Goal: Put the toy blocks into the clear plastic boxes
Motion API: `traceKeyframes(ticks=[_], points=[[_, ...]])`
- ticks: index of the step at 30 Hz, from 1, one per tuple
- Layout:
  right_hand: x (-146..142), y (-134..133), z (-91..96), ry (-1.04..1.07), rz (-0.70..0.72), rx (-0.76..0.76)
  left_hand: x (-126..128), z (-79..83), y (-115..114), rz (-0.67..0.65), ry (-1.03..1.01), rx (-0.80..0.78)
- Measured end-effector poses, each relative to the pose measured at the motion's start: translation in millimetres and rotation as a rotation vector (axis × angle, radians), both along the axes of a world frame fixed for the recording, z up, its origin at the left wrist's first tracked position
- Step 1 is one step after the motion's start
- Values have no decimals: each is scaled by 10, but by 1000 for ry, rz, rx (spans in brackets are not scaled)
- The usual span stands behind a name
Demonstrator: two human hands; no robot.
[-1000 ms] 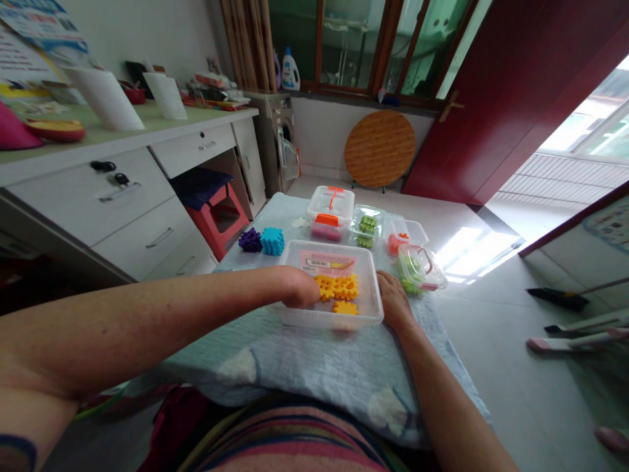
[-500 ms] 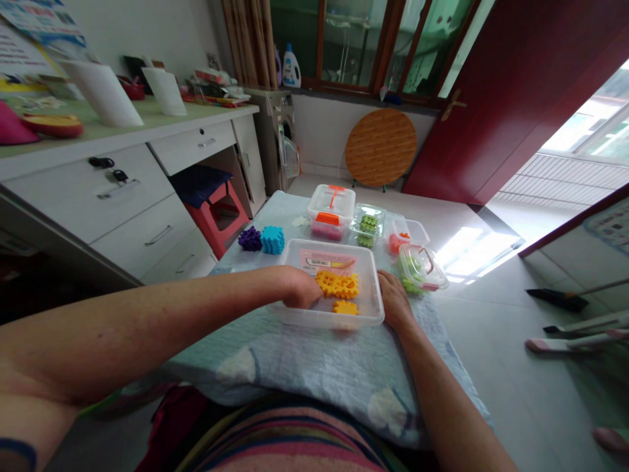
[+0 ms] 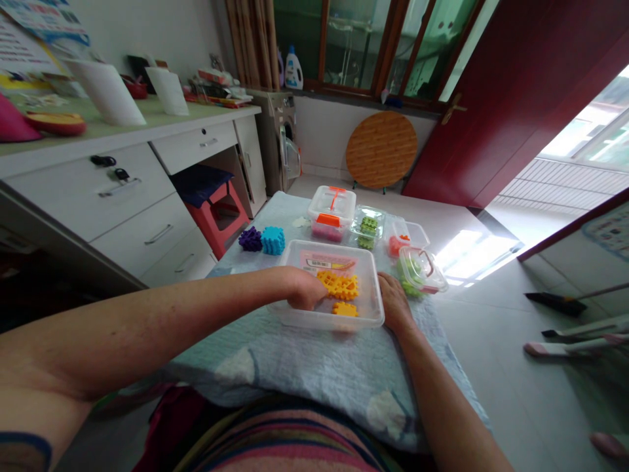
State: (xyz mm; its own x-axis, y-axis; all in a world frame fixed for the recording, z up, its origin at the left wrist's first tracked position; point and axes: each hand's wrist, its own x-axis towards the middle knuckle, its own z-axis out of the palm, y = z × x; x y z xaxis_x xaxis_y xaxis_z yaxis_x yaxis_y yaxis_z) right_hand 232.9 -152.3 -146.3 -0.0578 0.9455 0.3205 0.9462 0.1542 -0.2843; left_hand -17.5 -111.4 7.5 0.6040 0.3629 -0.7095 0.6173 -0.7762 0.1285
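Observation:
A clear plastic box (image 3: 289, 318) stands on the cloth-covered table in front of me. My left hand (image 3: 305, 288) reaches inside it, fingers bent together at the left end of some joined yellow building blocks (image 3: 346, 286); the fingertips are partly hidden. Nearer to me in the same box lies a separate yellow block (image 3: 344, 309). My right hand (image 3: 394, 303) is against the box's right outer wall, its fingers curled along the side and partly out of sight.
Purple blocks (image 3: 250, 239) and a light blue block (image 3: 273, 240) sit beyond the box on the left. Behind it are an orange-handled container (image 3: 333, 203) and a clear tray with green blocks (image 3: 367, 231). Orange pieces (image 3: 398, 245) and a lidded green-filled container (image 3: 417, 274) are at the right.
My left hand has shifted slightly right within the box, by the yellow blocks. My right hand stays at the box's side. The whole view has moved a little.

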Motion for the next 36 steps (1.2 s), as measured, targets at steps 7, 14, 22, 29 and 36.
traceKeyframes(ticks=[7, 14, 22, 29, 36], points=[[-7, -4, 20, 21, 1, -7, 21, 5, -12, 18, 23, -7], [-12, -10, 3, 24, 6, 18, -89, 205, -31, -67, -109, 98], [-3, -3, -41, 15, 6, 23, -690, 661, 322, 243, -688, 349], [31, 34, -121, 33, 7, 61, -1084, 427, 927, 364, -314, 545], [37, 23, -117, 36, 9, 59, -1057, 3, 1222, 391, -93, 540]])
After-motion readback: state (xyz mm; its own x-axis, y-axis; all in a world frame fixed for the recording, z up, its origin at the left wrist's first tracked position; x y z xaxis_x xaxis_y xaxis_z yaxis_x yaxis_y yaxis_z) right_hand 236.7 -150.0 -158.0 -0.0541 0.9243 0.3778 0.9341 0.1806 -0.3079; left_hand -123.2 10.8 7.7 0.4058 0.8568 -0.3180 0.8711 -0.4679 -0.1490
